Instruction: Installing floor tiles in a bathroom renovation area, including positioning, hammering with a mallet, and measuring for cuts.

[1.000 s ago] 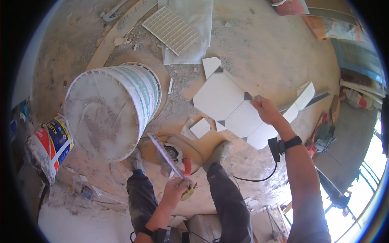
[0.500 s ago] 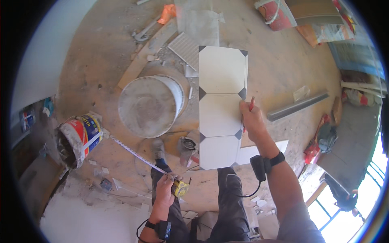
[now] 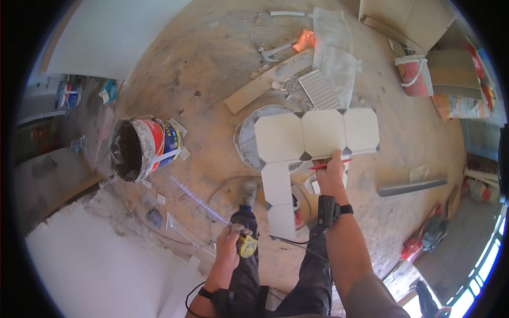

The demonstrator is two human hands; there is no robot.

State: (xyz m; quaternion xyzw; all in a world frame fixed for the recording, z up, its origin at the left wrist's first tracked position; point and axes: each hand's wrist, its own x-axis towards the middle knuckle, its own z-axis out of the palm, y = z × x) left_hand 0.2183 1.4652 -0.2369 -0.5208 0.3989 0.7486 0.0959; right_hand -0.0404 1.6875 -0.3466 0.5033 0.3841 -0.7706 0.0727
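Observation:
My left hand (image 3: 228, 248) is closed around a yellow tape measure (image 3: 247, 246). Its pulled-out blade (image 3: 199, 200) slants up and left, toward the paint bucket (image 3: 154, 144). In my right hand (image 3: 333, 175) are the lower edge of a long white tile strip (image 3: 324, 132) with dark corner pieces and a red pencil (image 3: 317, 167). The strip lies crosswise in front of me, over a round white tub (image 3: 245, 139) that it partly hides. Below the strip's left part, another white tile piece (image 3: 279, 193) with dark corners runs down toward my legs.
Up ahead on the floor lie a hammer (image 3: 277, 51), a wooden board (image 3: 270, 79), a ribbed tile (image 3: 319, 89) and a clear plastic sheet (image 3: 335, 47). To the right are a grey metal bar (image 3: 412, 187) and a red bucket (image 3: 413, 75). A cable trails by my legs.
The tile strip has turned from upright to crosswise, showing another tile piece below it. The view has shifted, and the tape blade has come away from beside the paint bucket.

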